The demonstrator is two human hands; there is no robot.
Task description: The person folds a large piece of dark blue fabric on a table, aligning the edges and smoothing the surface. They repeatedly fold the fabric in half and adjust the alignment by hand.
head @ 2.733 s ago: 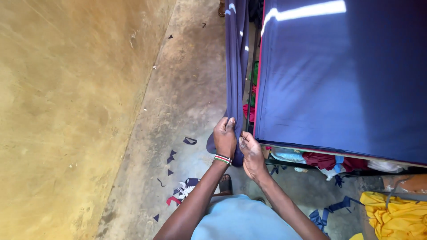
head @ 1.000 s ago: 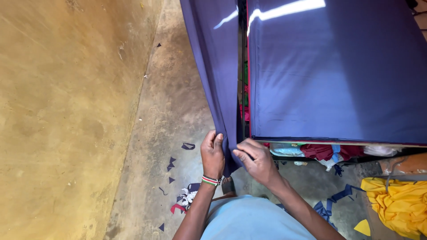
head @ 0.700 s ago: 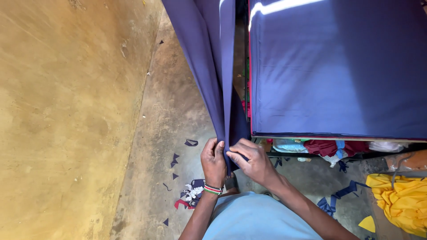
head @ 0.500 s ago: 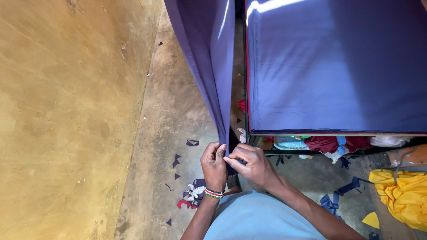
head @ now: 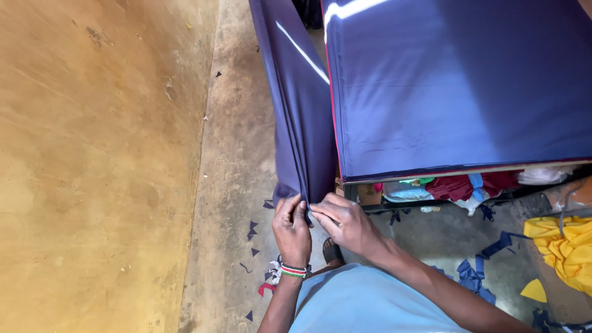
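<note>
The left hand [head: 291, 231] and the right hand [head: 346, 223] were both pinched tight on the bottom edge of the hanging blue cloth [head: 302, 129]. The cloth dropped down beside the table [head: 456, 80], above the floor [head: 231, 160]. It looked like the edges were being lined up. Next, the fingers likely needed to keep the corners even.

A single head-worn camera looks steeply down from close above the person's left hand [head: 292, 233] and right hand [head: 346, 223], facing the concrete floor [head: 234, 154], with the cloth-covered tabletop [head: 456, 86] at upper right.
</note>
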